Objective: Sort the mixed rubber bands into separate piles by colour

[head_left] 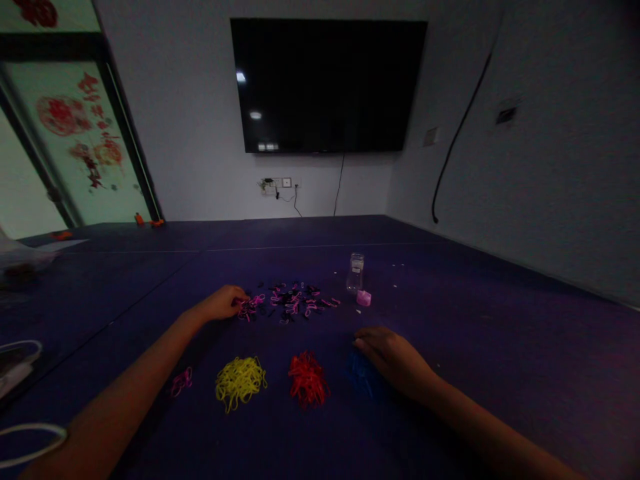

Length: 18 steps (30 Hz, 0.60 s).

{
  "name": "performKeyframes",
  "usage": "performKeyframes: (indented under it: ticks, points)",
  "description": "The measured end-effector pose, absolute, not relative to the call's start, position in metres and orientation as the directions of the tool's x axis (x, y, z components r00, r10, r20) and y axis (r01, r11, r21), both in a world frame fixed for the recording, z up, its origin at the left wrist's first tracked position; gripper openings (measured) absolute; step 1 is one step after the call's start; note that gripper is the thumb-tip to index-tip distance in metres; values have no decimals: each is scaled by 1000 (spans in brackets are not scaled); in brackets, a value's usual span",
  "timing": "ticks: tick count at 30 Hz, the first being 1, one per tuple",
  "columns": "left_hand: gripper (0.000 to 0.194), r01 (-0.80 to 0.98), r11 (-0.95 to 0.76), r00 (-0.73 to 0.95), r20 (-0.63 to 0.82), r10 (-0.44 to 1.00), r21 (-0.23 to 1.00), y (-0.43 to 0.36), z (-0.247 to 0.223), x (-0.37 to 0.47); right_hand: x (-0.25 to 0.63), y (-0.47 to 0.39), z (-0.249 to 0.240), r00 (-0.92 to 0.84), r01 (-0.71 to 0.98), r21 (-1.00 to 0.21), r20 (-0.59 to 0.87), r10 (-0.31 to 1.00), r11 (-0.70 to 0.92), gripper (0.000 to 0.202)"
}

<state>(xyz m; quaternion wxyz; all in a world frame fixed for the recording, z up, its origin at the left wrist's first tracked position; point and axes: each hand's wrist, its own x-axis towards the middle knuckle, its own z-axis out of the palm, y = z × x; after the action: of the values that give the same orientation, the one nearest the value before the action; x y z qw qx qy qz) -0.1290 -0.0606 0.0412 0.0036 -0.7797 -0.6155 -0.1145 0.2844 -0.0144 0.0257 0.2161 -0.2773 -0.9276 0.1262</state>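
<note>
My left hand [226, 303] reaches to the left edge of a scattered mix of pink and black rubber bands [295, 301]. Its fingers are pinched together on pink rubber bands [256, 301] there. My right hand [387, 350] is low over the right side of a pile of blue rubber bands [361, 375], covering part of it. The right fingers are curled together, and what is between them is too dark to make out. A yellow rubber band pile [241, 382] and a red rubber band pile [307, 379] lie between my forearms. Beside my left forearm is a small pink rubber band cluster [181, 381].
A clear bottle [355, 273] stands behind the bands, with a pink cap [364, 298] in front of it. Small white scraps dot the dark purple surface [475, 347]. White hoop-like rims [30, 427] are at the left edge. A television [330, 87] hangs on the wall.
</note>
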Motion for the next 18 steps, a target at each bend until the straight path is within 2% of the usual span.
performKeyframes:
  ticks: [10,18]
  points:
    - [24,969,-178,139,217,966,170,-62,42,-123,285,-17,28,-759,457,-350,326,564,818,38]
    - [21,930,-35,-36,187,982,366,-69,69,-124,285,-15,26,-762,464,-355,306,570,811,39]
